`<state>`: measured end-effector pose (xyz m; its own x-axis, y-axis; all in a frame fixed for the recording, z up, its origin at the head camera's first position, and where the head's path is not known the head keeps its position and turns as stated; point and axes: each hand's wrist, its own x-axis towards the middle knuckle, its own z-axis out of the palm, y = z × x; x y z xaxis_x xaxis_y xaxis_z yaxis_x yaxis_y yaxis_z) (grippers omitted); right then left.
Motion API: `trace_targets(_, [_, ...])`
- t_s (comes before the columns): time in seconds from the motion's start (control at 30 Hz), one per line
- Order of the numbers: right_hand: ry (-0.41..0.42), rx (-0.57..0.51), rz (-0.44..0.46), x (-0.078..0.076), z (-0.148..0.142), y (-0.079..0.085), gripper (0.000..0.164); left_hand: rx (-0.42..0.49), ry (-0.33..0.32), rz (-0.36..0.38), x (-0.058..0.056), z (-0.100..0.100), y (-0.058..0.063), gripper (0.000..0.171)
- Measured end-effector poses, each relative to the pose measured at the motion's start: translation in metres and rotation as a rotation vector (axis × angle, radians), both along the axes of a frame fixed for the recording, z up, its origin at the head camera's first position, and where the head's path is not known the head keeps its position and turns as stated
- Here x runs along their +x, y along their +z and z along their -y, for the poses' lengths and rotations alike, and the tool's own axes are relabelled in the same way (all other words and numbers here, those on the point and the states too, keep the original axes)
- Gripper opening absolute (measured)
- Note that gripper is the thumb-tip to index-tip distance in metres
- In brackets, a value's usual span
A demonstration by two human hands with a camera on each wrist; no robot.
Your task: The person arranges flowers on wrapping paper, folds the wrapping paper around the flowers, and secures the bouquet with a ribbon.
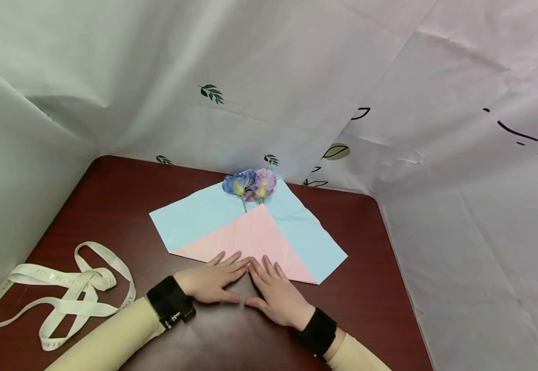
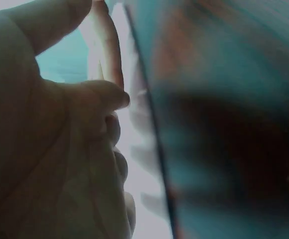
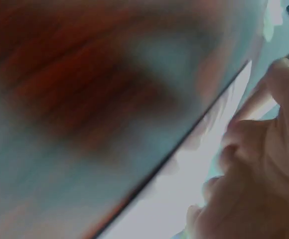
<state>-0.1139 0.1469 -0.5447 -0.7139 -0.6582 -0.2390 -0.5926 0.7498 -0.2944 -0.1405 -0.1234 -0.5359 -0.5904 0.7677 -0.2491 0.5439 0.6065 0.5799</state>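
Observation:
A sheet of wrapping paper, light blue [image 1: 199, 211] with a pink folded-up flap [image 1: 255, 234], lies on the table. Two artificial flowers, one blue [image 1: 238, 183] and one purple [image 1: 265, 183], show their heads above the flap's peak; most of their stems are hidden under it. My left hand [image 1: 213, 281] lies with fingers extended on the flap's lower folded edge. Beside it, my right hand [image 1: 275, 296] rests on the same edge, fingers straight, the two hands' fingertips close together. Both wrist views show the palms [image 2: 50, 149] near the paper's edge [image 3: 174, 184].
A tangled white ribbon [image 1: 79, 288] with printed lettering lies at the left of the dark red table [image 1: 362, 237]. Pale curtain-like sheets [image 1: 269, 77] with leaf prints stand around the table's back and sides.

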Motion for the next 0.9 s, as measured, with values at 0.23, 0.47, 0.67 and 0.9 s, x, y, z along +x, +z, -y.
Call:
trace_targets(0.23, [-0.038,0.02,-0.039,0.003,-0.01,-0.01,0.068,0.052,0.023,0.048,0.002,0.003,-0.029,0.084])
trace_targets(0.47, [-0.11,-0.035,-0.01,0.005,-0.039,-0.008,0.058,0.134,-0.013,0.059,0.001,0.018,-0.028,0.078])
trace_targets(0.67, [-0.179,-0.064,0.002,0.013,-0.067,-0.011,0.057,0.2,-0.011,0.038,0.0,0.044,-0.036,0.072])
trace_targets(0.9, [-0.28,-0.114,0.025,0.022,-0.099,-0.015,0.059,0.289,0.01,0.012,-0.002,0.074,-0.049,0.068])
